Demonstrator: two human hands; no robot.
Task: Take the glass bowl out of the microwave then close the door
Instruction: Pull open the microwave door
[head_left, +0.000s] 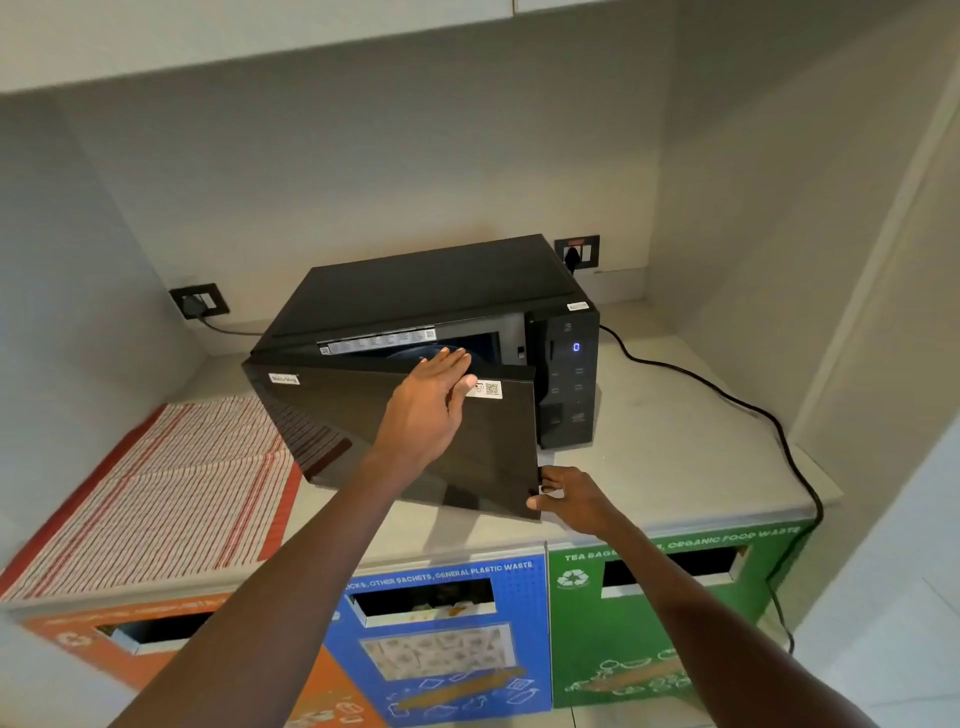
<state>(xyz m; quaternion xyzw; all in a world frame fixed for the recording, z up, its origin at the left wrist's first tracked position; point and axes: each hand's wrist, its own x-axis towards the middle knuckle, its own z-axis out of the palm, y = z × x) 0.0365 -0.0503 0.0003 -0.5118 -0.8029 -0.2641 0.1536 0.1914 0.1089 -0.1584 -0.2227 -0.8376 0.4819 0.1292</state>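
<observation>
Two bare forearms are seen, with no sleeves in view. Left hand (423, 410): no rings, watch or bands are worn. Right hand (574, 499): likewise unadorned. Short, unpainted nails are noted on the fingers (452, 364).

Pale grey walls (363, 156) are enclosing a light counter (675, 467); a striped cloth (156, 493) is lying at its left edge, with orange (104, 639), blue (457, 639) and green (649, 623) waste bins standing beneath its front edge.
</observation>
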